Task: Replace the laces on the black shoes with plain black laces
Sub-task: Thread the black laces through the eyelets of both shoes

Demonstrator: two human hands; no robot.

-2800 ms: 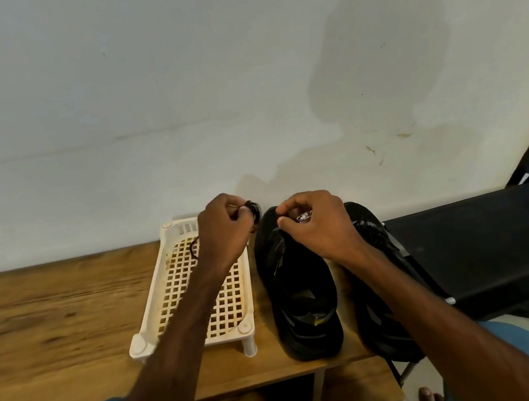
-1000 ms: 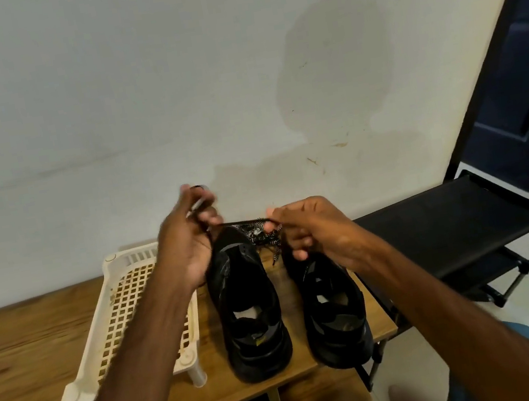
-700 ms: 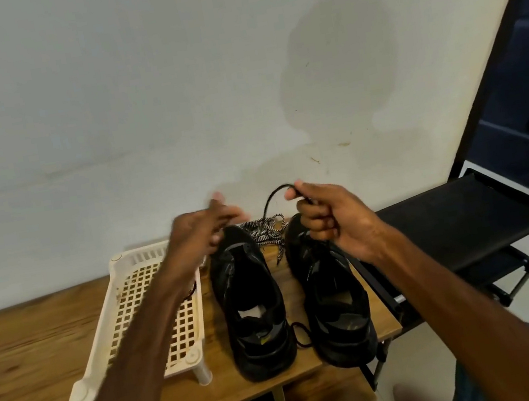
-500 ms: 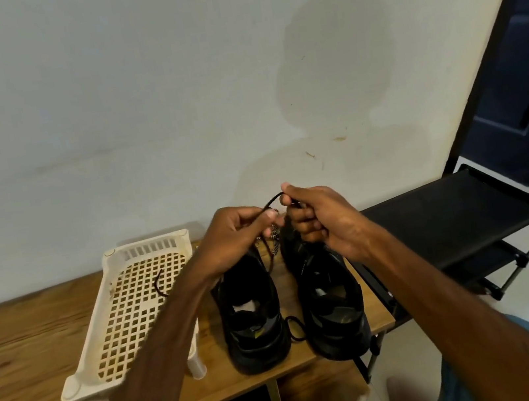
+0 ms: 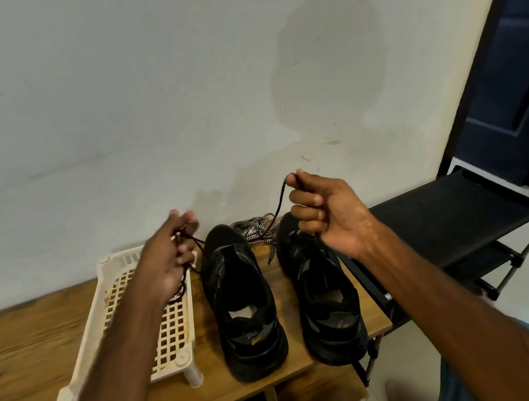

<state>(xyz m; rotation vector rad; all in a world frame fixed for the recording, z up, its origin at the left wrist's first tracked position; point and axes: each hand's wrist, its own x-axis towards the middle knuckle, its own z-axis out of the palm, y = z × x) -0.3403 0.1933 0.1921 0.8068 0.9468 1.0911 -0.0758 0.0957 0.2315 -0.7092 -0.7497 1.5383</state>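
I count two black shoes, a left shoe (image 5: 242, 301) and a right shoe (image 5: 322, 291), one table (image 5: 19, 343), one white lattice tray (image 5: 106, 260) and one black rack (image 5: 449, 216). Two grips show, left grip (image 5: 168, 260) and right grip (image 5: 331, 214), and two black lace strands, left strand (image 5: 181, 286) and right strand (image 5: 279, 205). There is one tangle of patterned laces (image 5: 255, 229); how many laces it holds I cannot tell.

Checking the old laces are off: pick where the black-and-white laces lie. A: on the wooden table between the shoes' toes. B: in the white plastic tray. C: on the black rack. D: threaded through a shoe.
A: the black-and-white laces lie in a loose heap on the wooden table, between the toes of the two black shoes, near the wall.
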